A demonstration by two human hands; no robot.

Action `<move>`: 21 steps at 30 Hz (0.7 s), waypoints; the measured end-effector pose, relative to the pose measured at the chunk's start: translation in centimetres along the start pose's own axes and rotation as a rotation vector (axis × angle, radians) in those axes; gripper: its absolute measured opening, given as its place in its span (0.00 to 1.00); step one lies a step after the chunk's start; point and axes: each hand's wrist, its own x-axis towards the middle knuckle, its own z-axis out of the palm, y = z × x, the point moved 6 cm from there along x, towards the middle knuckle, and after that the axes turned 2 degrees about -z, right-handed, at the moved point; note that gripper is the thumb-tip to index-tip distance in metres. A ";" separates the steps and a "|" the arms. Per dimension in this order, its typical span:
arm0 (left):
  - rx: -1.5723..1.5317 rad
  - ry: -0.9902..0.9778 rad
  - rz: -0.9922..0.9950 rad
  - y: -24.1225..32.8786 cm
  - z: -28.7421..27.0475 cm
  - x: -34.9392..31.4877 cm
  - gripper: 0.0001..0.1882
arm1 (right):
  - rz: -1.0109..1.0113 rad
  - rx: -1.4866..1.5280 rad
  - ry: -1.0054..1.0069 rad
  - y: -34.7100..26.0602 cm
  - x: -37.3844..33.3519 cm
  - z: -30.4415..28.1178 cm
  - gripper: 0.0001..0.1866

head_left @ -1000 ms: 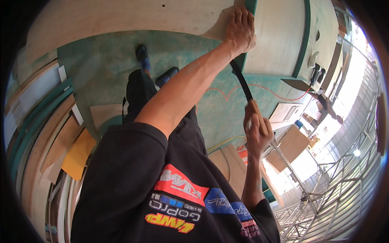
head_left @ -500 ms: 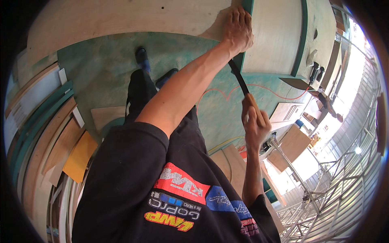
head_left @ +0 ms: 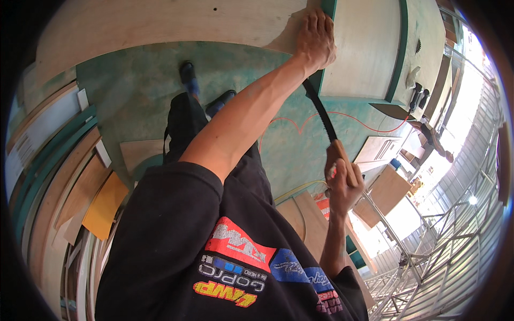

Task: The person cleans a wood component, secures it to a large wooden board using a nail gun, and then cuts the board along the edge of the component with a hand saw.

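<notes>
Right grip [head_left: 344, 187] clasps a saw [head_left: 324, 115] (wooden-handled); left grip [head_left: 316, 41] rests on green strip [head_left: 317, 83], hold unclear.

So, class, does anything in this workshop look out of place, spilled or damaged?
Mainly the orange cord: it trails in loose bends across the green floor, right of the person's legs, and might catch a foot. No spill stands out, and the saw in the right hand shows no obvious damage.
</notes>
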 end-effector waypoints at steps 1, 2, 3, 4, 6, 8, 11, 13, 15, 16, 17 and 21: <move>0.012 0.009 0.008 0.5 -0.1 -0.1 0.41 | -0.110 -0.147 0.031 0.4 0.6 0.9 0.15; 0.009 0.006 0.024 1.0 -0.2 -0.2 0.41 | -0.051 -0.096 0.020 1.3 1.5 1.9 0.15; 0.014 0.006 0.024 0.8 -0.2 -0.1 0.41 | -0.001 -0.041 -0.008 1.0 2.2 3.1 0.15; 0.018 0.005 0.024 0.7 -0.4 -0.2 0.40 | 0.014 -0.035 -0.011 1.2 2.2 3.2 0.15; 0.352 0.673 0.032 -1.5 0.8 1.3 0.25 | 0.006 -0.015 -0.046 0.7 2.9 3.9 0.16; 0.359 0.675 0.013 -2.7 1.5 2.0 0.25 | 0.017 -0.022 -0.061 -0.4 2.1 1.8 0.17; 0.001 -0.006 0.012 0.7 0.7 0.4 0.39 | 0.003 -0.017 0.001 0.4 1.0 0.7 0.16; 0.029 -0.013 0.036 0.7 -0.4 -0.1 0.38 | -0.027 -0.017 0.001 0.8 2.4 3.9 0.16; 0.048 -0.008 0.021 0.2 -0.6 -0.1 0.38 | -0.058 -0.043 0.013 1.5 3.4 5.3 0.17; 0.057 -0.003 0.014 -0.1 -0.6 0.1 0.38 | -0.078 -0.051 0.016 1.9 3.2 5.1 0.17; 0.036 0.007 0.012 -0.1 -0.7 0.2 0.38 | -0.097 -0.059 0.021 2.0 3.0 4.7 0.17; 0.038 0.021 -0.016 -0.4 -0.1 0.0 0.39 | 0.006 0.003 0.002 0.0 0.0 1.1 0.16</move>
